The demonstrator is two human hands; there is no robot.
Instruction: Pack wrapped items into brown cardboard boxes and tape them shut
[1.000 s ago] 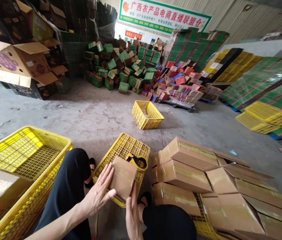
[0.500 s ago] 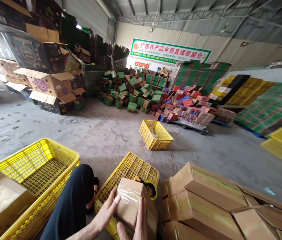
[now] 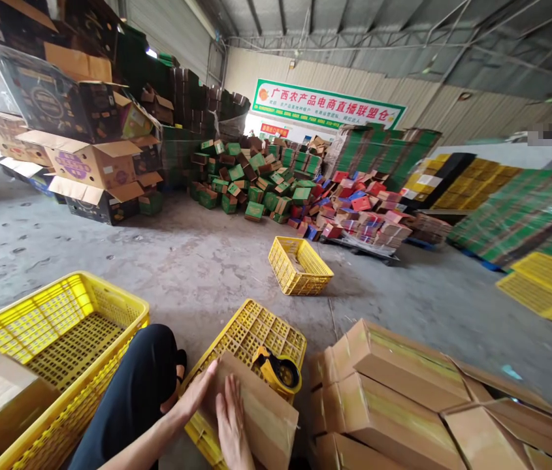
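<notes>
A taped cardboard box (image 3: pixel 268 414) rests on an upturned yellow plastic crate (image 3: pixel 276 324) in front of me, turned at an angle. Against its near left edge lies my left hand (image 3: pixel 198 390), fingers straight and close together. My right hand (image 3: pixel 230 418) is laid flat on the box's upper side, fingers extended. Strips of clear tape cross the box. Just beyond it on the crate sits a yellow-and-black tape dispenser (image 3: pixel 279 373), apart from both hands.
To the left, a large yellow crate (image 3: pixel 123 339) holds a cardboard box (image 3: pixel 4 398). Stacked cardboard boxes (image 3: pixel 393 405) stand close on the right. A smaller yellow crate (image 3: pixel 300 284) sits ahead on the concrete floor. Piled green cartons (image 3: pixel 256 210) and red cartons (image 3: pixel 361 202) lie farther back.
The box has turned and tipped, now showing a long side instead of its end. My right hand has moved left and flattened on it; my left hand has shifted slightly left.
</notes>
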